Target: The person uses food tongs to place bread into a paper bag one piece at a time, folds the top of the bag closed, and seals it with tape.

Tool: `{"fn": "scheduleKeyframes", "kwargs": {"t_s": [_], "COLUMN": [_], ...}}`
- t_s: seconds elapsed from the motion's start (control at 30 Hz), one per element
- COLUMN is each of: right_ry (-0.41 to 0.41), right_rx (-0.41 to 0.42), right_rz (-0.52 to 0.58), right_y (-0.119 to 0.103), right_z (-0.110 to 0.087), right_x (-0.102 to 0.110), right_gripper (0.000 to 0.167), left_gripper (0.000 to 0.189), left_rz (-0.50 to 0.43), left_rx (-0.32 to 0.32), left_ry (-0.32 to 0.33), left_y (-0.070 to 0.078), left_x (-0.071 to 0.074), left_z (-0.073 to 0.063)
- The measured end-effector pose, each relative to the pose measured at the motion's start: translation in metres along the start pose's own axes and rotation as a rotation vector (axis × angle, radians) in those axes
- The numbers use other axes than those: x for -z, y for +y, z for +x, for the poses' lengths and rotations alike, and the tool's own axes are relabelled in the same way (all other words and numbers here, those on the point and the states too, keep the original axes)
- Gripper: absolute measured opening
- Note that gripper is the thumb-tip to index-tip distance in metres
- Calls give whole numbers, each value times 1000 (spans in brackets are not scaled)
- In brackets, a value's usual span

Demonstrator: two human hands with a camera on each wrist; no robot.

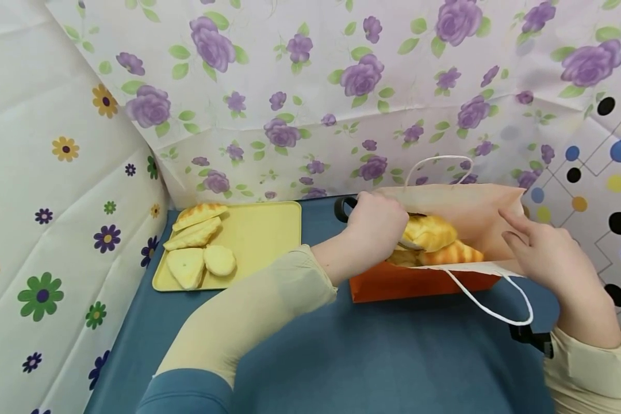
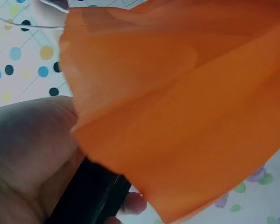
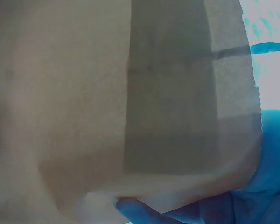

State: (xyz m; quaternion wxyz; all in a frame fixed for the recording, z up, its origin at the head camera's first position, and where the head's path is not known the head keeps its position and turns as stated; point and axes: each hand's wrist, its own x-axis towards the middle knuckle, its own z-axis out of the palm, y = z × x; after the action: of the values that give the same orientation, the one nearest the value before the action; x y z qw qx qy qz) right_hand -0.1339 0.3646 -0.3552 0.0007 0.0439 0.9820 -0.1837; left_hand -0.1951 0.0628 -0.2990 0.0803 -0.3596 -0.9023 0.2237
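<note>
The left hand [image 1: 376,225], angled toward two o'clock, grips a smooth black handle [image 2: 91,193]. The right hand [image 1: 556,256] touches the orange paper bag's [image 1: 393,284] three-o'clock side; whether it pinches, I cannot tell.

A plain blue counter [image 1: 393,356] carries the things, running to the curtained walls at its back and left. In its far left corner a shallow yellow tray [image 1: 269,230] with rounded corners lies flat. To the tray's right, apart from it with blue showing between, an orange bag [image 1: 383,287] stands on its base near the back, mouth open upward.
</note>
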Motion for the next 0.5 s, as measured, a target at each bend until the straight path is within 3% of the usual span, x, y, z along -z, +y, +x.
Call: {"fn": "scheduleKeyframes", "kwargs": {"t_s": [0.1, 0.27, 0.5], "right_ry": [-11, -30, -24], "right_rx": [-12, -17, -19], "right_rz": [8, 24, 17], "right_y": [-1, -2, -2], "right_z": [-1, -2, -4], "right_x": [0, 0, 0], "right_gripper": [62, 62, 62], "left_gripper": [20, 20, 19], "left_rz": [32, 73, 56], "left_rx": [34, 68, 62], "left_ry": [-30, -136, -127], "left_y": [6, 11, 11], "left_x": [-1, 0, 1], "left_z": [7, 14, 14]}}
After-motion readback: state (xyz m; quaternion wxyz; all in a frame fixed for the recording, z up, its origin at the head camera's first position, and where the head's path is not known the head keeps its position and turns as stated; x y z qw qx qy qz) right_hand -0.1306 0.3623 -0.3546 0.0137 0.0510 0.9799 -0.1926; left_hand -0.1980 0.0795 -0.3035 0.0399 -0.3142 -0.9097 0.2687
